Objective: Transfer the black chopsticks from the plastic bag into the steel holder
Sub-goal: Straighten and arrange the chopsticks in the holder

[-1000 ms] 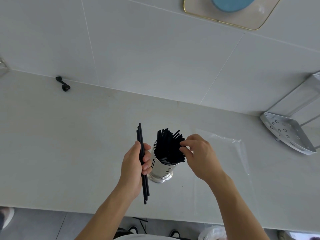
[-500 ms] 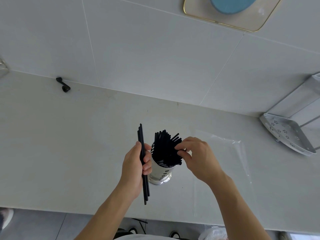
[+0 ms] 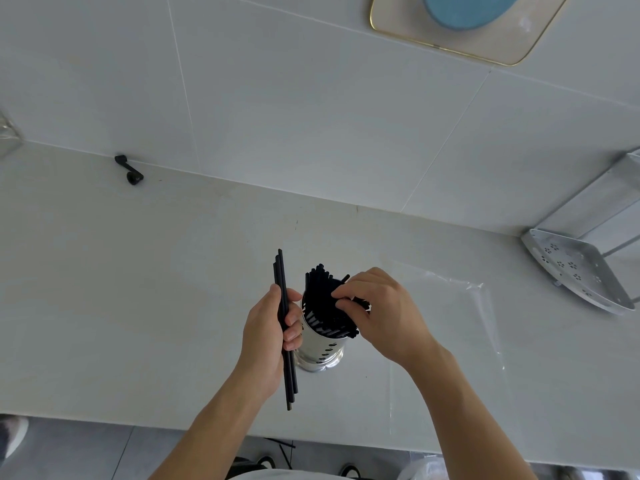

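A few black chopsticks (image 3: pixel 284 327) are gripped upright in the left hand (image 3: pixel 268 336), just beside a steel holder (image 3: pixel 320 344) filled with more black sticks (image 3: pixel 320 303). The tops of these sticks are touched by the curled fingers of the right hand (image 3: pixel 379 311). A clear plastic bag (image 3: pixel 450 323) is laid flat on the white counter (image 3: pixel 138 289) to the right.

— Where are you standing?

— You're in a home kitchen, by the look of it. Your white desk (image 3: pixel 138 289) runs along a wall of large pale tiles (image 3: pixel 311 116).

— What else says kitchen?

— A perforated steel holder (image 3: pixel 320 348) packed with black chopsticks (image 3: pixel 322 299) stands before you, and a metal corner rack (image 3: pixel 575 268) with punched holes sits at your right. A gold-rimmed tray (image 3: pixel 485 39) hangs on the wall above.
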